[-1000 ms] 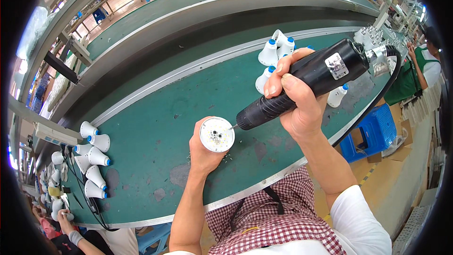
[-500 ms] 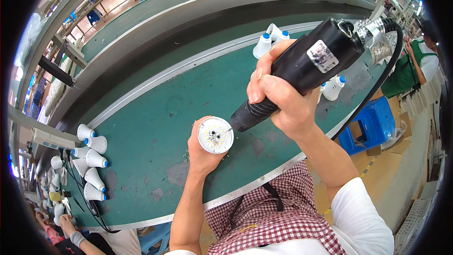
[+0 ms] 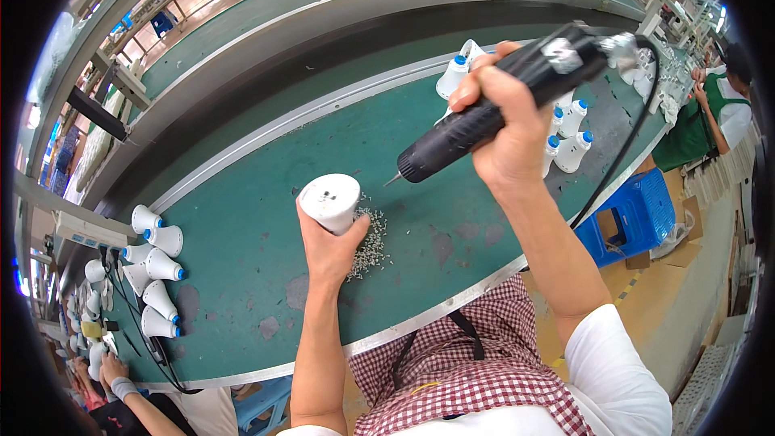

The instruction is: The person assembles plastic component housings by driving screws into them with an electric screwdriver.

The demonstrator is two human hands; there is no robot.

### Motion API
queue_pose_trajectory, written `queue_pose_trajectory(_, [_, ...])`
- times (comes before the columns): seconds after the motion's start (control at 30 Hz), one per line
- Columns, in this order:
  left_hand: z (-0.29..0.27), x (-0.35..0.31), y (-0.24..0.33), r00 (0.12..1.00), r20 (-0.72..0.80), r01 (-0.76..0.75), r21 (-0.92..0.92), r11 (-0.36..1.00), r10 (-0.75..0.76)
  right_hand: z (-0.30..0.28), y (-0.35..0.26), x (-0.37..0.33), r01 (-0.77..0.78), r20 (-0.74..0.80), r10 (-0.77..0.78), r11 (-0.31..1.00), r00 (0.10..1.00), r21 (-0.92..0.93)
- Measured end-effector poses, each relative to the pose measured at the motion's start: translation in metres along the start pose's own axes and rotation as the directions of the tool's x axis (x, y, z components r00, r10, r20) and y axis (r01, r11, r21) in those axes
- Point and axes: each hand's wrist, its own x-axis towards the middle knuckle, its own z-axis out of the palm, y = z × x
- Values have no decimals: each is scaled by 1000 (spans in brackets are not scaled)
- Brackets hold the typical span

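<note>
My left hand [image 3: 329,254] is wrapped round a white LED bulb housing [image 3: 329,194], which stands upright with its round face up. Small dark parts show on that face. In my right hand [image 3: 513,125] is a black electric screwdriver [image 3: 448,144], slanting down to the left. Its thin metal bit [image 3: 393,179] points toward the bulb housing but is apart from it. A loose heap of tiny screws [image 3: 371,252] lies on the green bench beside my left hand.
White bulb housings with blue tips lie at the bench's left end [image 3: 164,266], and others stand to the right [image 3: 571,149]. The screwdriver's black cable [image 3: 630,169] hangs at the right. A blue stool [image 3: 638,214] stands beyond the bench edge. Co-workers' hands [image 3: 113,370] are at far left; another person [image 3: 714,109] is at right.
My right hand has lifted the screwdriver up, its bit coming off the bulb's board. My left hand has moved the bulb housing left and away from me, uncovering the heap of screws.
</note>
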Motion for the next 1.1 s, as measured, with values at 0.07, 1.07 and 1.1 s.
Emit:
queue_pose_trajectory(0.07, [-5,3,-7,995,-71,64,-40,997,-67,-12,19,-1,-81,14,87,967,996,-242])
queue_pose_trajectory(1.07, [5,0,6,994,84,82,-133,988,-72,-7,27,-26,-127,6,129,987,992,-98])
queue_pose_trajectory(1.1, [5,0,6,994,84,82,-133,988,-71,-6,27,-26,-130,10,132,987,991,-94])
